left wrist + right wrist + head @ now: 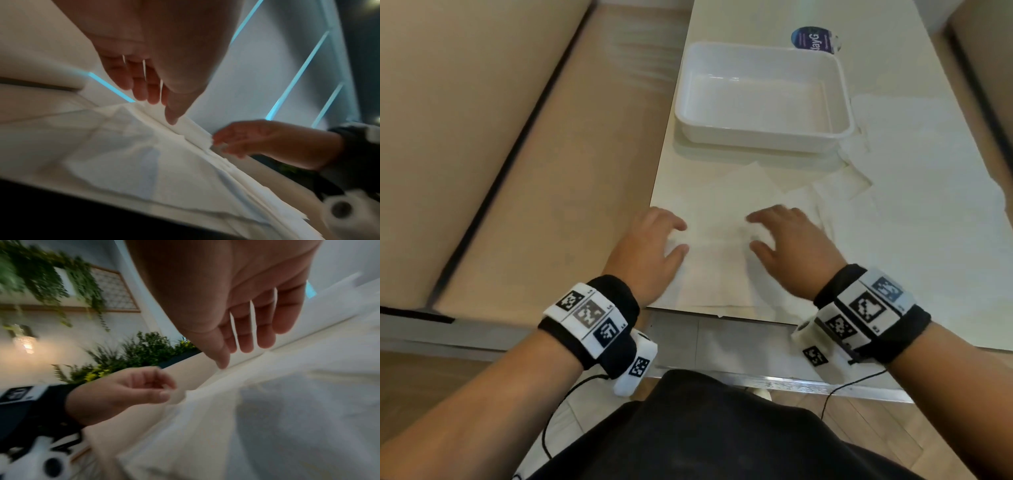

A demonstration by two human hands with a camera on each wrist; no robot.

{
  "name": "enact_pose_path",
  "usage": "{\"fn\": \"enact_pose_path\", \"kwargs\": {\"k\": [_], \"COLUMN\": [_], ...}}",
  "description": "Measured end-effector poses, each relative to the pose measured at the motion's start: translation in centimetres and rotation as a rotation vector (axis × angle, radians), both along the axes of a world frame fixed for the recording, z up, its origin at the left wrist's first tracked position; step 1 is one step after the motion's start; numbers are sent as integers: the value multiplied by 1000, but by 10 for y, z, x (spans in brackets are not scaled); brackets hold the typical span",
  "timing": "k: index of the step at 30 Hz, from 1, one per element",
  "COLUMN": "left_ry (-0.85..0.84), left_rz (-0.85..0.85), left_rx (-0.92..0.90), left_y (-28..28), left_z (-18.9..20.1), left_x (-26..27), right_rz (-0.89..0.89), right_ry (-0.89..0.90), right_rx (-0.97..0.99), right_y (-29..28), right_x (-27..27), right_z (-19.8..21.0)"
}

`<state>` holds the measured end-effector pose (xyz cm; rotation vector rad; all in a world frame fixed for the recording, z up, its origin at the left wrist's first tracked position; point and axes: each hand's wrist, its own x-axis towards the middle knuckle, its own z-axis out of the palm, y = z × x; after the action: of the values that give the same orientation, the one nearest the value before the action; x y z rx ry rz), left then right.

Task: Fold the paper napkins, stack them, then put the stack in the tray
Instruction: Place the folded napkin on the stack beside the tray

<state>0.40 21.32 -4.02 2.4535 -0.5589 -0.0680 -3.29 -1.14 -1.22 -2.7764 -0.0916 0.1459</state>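
Head view: a person's left hand (pixel 650 253) and right hand (pixel 791 246) rest on a white paper napkin (pixel 714 263) spread at the near edge of the pale surface (pixel 928 240), one hand at each side of the sheet. Left wrist view shows the left hand's fingers (pixel 141 91) only loosely bent, their tips down at a raised fold of the napkin (pixel 127 146), though the right wrist view has them curled with the thumb at the paper's edge; whether they pinch it is unclear. Right hand's fingers (pixel 246 331) are straight and slightly parted, the thumb tip touching the sheet. More loose napkins (pixel 839 192) lie overlapping just beyond and to the right of the right hand. White tray (pixel 763 137) sits farther ahead of both hands, nothing in it, with a round blue sticker (pixel 813 39) past its far right corner
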Motion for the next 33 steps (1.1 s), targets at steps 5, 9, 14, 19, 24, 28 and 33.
{"fn": "enact_pose_path", "kwargs": {"k": [5, 9, 14, 19, 24, 28, 33], "left_ry": [204, 176, 231, 265, 286, 278, 283], "left_rz": [-375, -402, -354, -262, -219, -227, -234], "left_rx": [374, 537, 633, 668, 629, 626, 586], "left_y": [-23, -18, 5, 35, 45, 42, 45], "left_z": [-18, -27, -28, -25, -27, -28, -31], "left_x": [-20, -20, -13, -10, -10, -9, -11], "right_rz": [254, 249, 203, 92, -35, -76, -172], "right_ry": [377, 409, 430, 375, 146, 149, 230], "right_rx": [-228, -253, -237, -114, -87, -58, 46], "right_y": [28, 20, 9, -1, -4, 0, -1], "right_x": [-17, -19, -25, -27, -14, -5, 9], "right_z": [-20, -27, -25, -27, -27, -23, -19]}}
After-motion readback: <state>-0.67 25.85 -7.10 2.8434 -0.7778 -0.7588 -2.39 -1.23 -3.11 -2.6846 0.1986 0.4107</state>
